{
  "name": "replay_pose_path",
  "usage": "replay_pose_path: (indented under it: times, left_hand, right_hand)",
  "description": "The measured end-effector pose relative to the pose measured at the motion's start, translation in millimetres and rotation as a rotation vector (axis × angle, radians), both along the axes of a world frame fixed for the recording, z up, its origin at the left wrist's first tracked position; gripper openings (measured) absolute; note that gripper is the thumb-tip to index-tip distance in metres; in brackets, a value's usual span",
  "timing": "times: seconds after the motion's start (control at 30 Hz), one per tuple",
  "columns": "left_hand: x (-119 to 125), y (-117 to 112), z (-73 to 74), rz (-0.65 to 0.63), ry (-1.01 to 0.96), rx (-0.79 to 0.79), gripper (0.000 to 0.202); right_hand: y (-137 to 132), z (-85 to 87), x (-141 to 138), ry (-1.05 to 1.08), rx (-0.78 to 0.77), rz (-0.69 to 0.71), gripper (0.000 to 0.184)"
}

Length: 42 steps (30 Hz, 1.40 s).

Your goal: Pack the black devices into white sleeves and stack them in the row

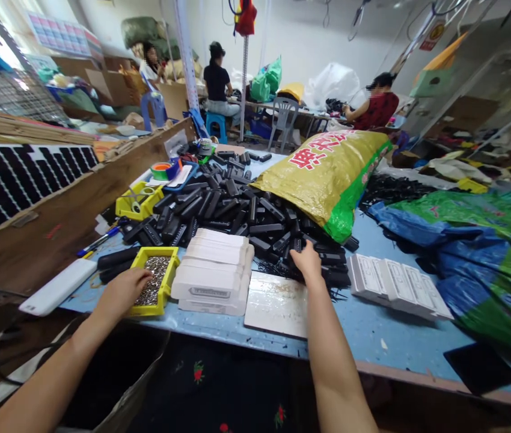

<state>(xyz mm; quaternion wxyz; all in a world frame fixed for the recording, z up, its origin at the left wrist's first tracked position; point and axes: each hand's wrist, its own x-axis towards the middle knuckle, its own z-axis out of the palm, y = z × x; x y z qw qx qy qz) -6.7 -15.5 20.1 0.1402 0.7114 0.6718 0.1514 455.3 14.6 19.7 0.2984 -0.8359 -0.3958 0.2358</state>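
My left hand (125, 290) reaches over the near edge of a yellow bin (171, 282) filled with small shiny metal pieces (156, 273). Its fingertips are pinched together at the pieces; whatever is between them is too small to make out. At the front of a heap of black plastic housings (210, 204), my right hand (308, 262) has its thumb and fingers closed around one black housing (297, 245). A stack of white cards (213, 270) stands between the hands. Just below my right hand lies a whitish flat board (276, 304).
A yellow-green sack (327, 174) lies across the heap. White printed stacks (395, 282) and a blue-green plastic bag (476, 240) are on the right. At left are a white case (59, 287), pens (100, 242) and another yellow bin (138, 201). Several people sit farther back.
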Motion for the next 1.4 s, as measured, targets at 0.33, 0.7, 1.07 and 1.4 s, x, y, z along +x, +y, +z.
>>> replay_pose_path:
  times: [0.33, 0.7, 1.07, 1.4]
  left_hand:
    - [170.6, -82.0, -23.3, 0.148, -1.364, -0.524, 0.032]
    - [200.1, -87.5, -19.6, 0.038, -1.463, -0.51, 0.032]
    - [214.3, -105.3, -31.3, 0.118, -1.436, -0.286, 0.028]
    - [199.3, -100.1, -31.5, -0.128, -1.075, -0.336, 0.027]
  right_hand:
    - [-121.7, -14.3, -94.0, 1.224, 0.593, 0.013, 0.036]
    - [-106.0, 5.6, -136.4, 1.284, 0.948, -0.195, 0.018]
    - [-111.3, -2.7, -136.0, 1.389, 0.896, -0.444, 0.018]
    - [-110.1, -0.4, -135.1, 1.307, 0.878, -0.387, 0.022]
